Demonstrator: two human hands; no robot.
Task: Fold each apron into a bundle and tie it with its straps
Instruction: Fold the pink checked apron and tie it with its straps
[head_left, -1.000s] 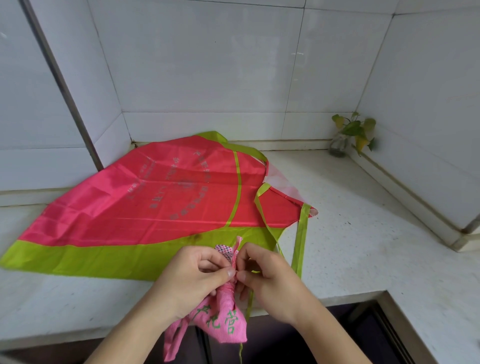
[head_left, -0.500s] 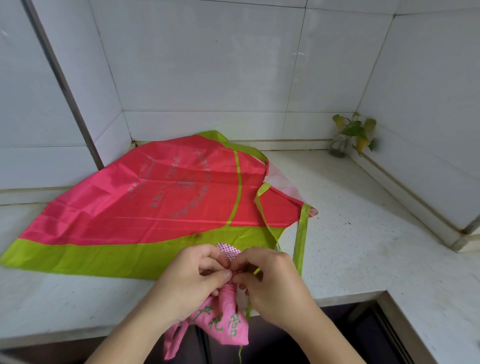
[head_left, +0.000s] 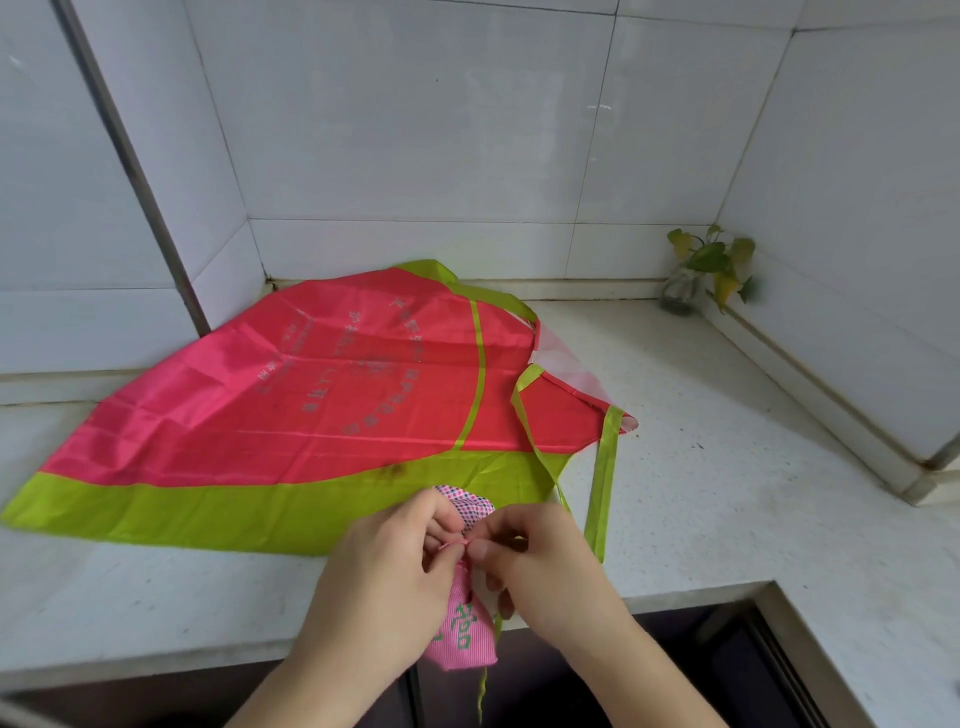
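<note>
A pink striped apron bundle (head_left: 464, 631) with green characters hangs over the counter's front edge, its dotted end (head_left: 470, 504) poking up behind my fingers. My left hand (head_left: 389, 577) and my right hand (head_left: 540, 561) meet above it, each pinching a thin pink strap between thumb and forefinger. A large red apron (head_left: 322, 395) with a lime-green border lies spread flat on the counter behind. Its green straps (head_left: 602, 483) trail toward the front edge.
White speckled counter (head_left: 727, 467) runs into a tiled corner. A small plant in a glass jar (head_left: 685, 291) stands at the back right against the wall. Dark cabinet fronts (head_left: 675, 670) lie below the counter edge.
Both hands have dropped slightly and closed together, drawing the pink strap tighter; the strap end that stood up between them is now down and the bundle looks more compact.
</note>
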